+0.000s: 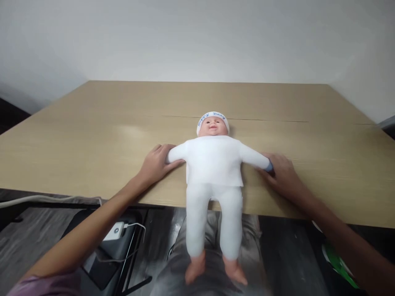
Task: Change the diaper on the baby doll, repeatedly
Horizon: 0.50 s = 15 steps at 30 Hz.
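A baby doll [214, 160] in a white top and white trousers lies on its back on the wooden table [123, 102]. Its legs hang past the front edge, with bare feet over the person's lap. On its head is a white cap [212, 115] with blue lettering. My left hand [159, 162] is closed round the end of the doll's sleeved arm on the left. My right hand [279, 170] grips the other arm near its blue cuff. Both doll arms are spread outward. The doll's hands are hidden by my fingers.
Below the table on the left, a white plugged-in device [114, 231] with a cable rests on a dark seat [129, 218]. A white cable [40, 198] runs along the table's front edge. Something green [339, 263] lies low on the right. A pale wall [197, 41] stands behind.
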{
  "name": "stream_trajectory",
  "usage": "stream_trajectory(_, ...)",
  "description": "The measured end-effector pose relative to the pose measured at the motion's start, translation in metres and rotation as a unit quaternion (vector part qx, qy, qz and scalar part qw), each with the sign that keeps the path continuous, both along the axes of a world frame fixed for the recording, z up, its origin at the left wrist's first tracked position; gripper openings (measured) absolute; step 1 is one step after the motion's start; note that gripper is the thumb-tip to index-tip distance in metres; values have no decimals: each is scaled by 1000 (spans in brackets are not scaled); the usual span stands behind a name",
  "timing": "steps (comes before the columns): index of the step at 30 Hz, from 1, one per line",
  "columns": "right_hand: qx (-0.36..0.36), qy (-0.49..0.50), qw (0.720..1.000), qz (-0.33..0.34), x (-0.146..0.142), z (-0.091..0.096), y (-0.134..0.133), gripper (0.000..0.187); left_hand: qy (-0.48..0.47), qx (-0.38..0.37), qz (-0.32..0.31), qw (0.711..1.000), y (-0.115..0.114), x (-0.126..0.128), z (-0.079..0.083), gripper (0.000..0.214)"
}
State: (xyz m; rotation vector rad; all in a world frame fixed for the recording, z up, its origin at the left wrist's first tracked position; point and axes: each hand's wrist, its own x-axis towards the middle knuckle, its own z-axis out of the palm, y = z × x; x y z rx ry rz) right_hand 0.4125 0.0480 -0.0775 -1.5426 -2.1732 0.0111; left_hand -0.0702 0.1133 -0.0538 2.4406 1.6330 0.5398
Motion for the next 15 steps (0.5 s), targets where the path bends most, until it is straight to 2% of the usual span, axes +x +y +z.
stream_trajectory(5,13,4,1000,-2,5,-4,56,53,3,20,-24,1000,65,8,-4,82)
stream_trajectory(10,33,14,999,14,12,-3,114,58,-9,39,9,999,114,14,-9,82)
stream_trajectory(15,57,10,998,-19,21,-1,178,66,-12,69,14,997,173,29,-10,89)
